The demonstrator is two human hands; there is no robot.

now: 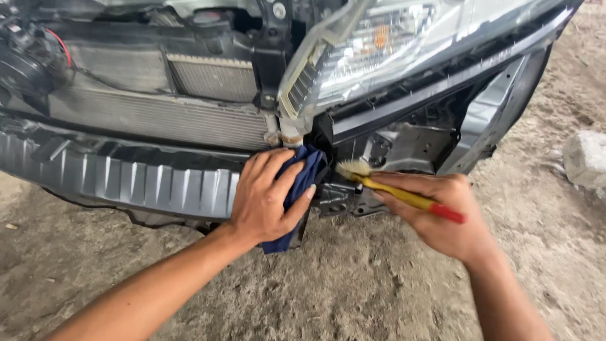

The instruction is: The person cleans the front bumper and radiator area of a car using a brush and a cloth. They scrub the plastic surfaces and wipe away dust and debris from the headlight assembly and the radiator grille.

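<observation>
Your hands work at a stripped car front, under the headlight.
Left hand presses a half-hidden blue rag against the bumper beam; right hand fingers grip a yellow brush, bristles touching dark bracketry.

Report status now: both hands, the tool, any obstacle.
Left hand presses dark blue cloth on grey ribbed bumper beam. Right hand holds yellow-and-red brush, bristles at bracket under headlight. No obstacle.

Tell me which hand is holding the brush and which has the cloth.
The right hand holds the yellow-handled brush, bristles against the car's front frame. The left hand presses the dark blue cloth below the headlight.
</observation>
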